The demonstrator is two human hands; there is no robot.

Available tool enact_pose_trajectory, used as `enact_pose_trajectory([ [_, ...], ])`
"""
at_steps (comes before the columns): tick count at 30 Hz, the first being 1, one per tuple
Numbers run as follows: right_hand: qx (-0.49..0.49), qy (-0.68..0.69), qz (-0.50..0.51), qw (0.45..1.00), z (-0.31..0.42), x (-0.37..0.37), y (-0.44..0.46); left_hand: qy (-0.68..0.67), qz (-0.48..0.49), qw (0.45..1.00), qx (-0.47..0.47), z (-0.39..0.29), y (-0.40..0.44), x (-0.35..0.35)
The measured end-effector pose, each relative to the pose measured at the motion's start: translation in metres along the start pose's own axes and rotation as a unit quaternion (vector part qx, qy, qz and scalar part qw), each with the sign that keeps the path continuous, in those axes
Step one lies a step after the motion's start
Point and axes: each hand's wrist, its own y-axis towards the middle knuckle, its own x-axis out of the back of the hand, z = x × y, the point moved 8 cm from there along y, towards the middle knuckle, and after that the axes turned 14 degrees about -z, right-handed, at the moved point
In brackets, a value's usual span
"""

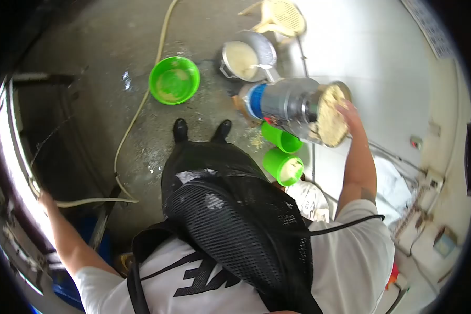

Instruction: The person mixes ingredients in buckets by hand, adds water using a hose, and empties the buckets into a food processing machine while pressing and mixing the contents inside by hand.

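Note:
My right hand (349, 114) reaches to the top of a metal grinding machine (288, 104). Its fingers touch a heap of pale, wet-looking grains or mash (331, 118) in the machine's round hopper. Blur and the mash hide how far those fingers are bent. Far to the left, my left hand (46, 201) is beside a bright metal frame, where a pale hose (94, 200) meets it. Its fingers are too small and blurred to make out. Below the machine's spout stands a metal pot (264, 47) with creamy liquid (240, 58) in it.
A green basin (174, 80) rests on the wet floor, near the hose. Two green buckets (281, 137) (282, 166) stand beside the machine, one holding pale material. A yellow plastic stool (282, 17) is by the white wall. Cables run along the right side.

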Motion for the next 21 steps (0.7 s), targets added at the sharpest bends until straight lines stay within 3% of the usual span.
enact_pose_trajectory([
  [1, 0.009, 0.022, 0.083, 0.996, 0.001, -0.008, -0.001, -0.248, 0.022, 0.931, 0.267, 0.001, -0.023, 0.012],
  [2, 0.046, -0.091, 0.066, 0.993, 0.001, -0.005, 0.001, -0.403, -0.022, 0.807, 0.432, -0.010, -0.051, 0.033],
  [3, 0.083, -0.199, 0.053, 0.975, 0.002, -0.005, -0.001, -0.464, -0.048, 0.741, 0.482, -0.024, -0.077, 0.053],
  [8, 0.161, -0.146, -0.010, 0.976, 0.023, -0.028, -0.014, -0.481, -0.066, 0.782, 0.390, -0.221, -0.154, 0.248],
  [11, 0.203, -0.143, -0.034, 0.968, 0.021, -0.046, -0.014, -0.448, -0.059, 0.833, 0.320, -0.287, -0.178, 0.272],
  [14, 0.234, -0.221, -0.056, 0.945, 0.000, -0.068, 0.010, -0.503, 0.018, 0.806, 0.312, -0.348, -0.195, 0.287],
  [17, 0.155, -0.225, 0.003, 0.962, 0.011, -0.061, 0.010, -0.510, 0.046, 0.812, 0.281, -0.386, -0.199, 0.298],
  [18, 0.184, -0.231, -0.031, 0.955, 0.007, -0.064, 0.018, -0.512, 0.055, 0.813, 0.270, -0.400, -0.201, 0.308],
  [21, 0.264, -0.252, -0.003, 0.931, -0.005, -0.083, 0.040, -0.510, 0.077, 0.821, 0.246, -0.442, -0.210, 0.340],
])
